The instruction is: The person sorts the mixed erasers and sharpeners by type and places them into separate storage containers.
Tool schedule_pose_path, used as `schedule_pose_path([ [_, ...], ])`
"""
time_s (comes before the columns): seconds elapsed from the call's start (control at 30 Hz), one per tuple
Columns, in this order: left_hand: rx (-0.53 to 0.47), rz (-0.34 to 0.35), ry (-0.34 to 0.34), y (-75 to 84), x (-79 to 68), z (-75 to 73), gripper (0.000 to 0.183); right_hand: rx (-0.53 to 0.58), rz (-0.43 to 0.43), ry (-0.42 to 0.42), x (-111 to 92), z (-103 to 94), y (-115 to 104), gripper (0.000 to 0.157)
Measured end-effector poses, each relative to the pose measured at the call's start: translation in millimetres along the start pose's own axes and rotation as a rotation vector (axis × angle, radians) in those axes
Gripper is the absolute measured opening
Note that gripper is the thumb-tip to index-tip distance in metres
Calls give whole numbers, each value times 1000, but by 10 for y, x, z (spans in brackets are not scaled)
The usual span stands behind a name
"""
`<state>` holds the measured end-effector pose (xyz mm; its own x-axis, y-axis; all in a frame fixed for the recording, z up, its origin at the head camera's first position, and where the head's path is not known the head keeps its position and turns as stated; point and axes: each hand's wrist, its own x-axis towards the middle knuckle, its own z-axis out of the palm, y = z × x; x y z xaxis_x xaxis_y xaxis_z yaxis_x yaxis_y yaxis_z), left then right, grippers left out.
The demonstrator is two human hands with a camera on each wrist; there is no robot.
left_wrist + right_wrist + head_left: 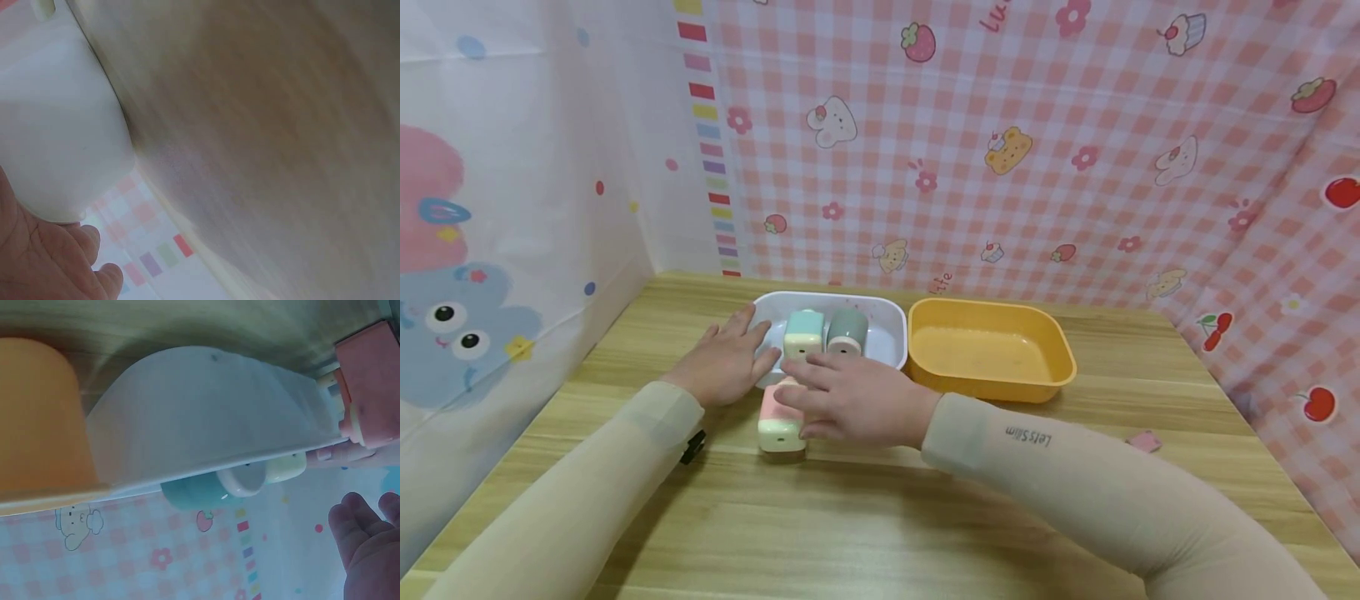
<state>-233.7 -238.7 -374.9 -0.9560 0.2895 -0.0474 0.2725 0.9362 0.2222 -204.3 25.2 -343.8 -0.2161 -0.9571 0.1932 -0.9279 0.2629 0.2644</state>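
Observation:
A white plastic bin [892,333] holds two pencil sharpeners, one mint and cream [804,327], the other grey-green with a pale front [848,323]. A pink and cream pencil sharpener [781,432] stands on the table just in front of the bin. My left hand [724,362] rests at the bin's left end, fingers spread over the rim; the left wrist view has its palm close against the white wall [62,119]. My right hand [861,400] hovers palm down beside the pink sharpener, fingers extended and partly covering it. In the right wrist view those fingers [359,522] appear apart from the pink sharpener [374,384].
A yellow bin [992,387] stands directly right of the white one. A small pink flat piece [1144,441] lies on the wooden table [865,533] at the right. Patterned cloth [955,192] hangs behind and along both sides.

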Motion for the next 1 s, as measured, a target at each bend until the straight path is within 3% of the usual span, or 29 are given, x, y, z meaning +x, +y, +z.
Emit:
schedule_pose_path([
  [1.0, 17, 7, 12, -21, 9, 15, 71, 23, 2, -60, 66, 141, -129, 62],
])
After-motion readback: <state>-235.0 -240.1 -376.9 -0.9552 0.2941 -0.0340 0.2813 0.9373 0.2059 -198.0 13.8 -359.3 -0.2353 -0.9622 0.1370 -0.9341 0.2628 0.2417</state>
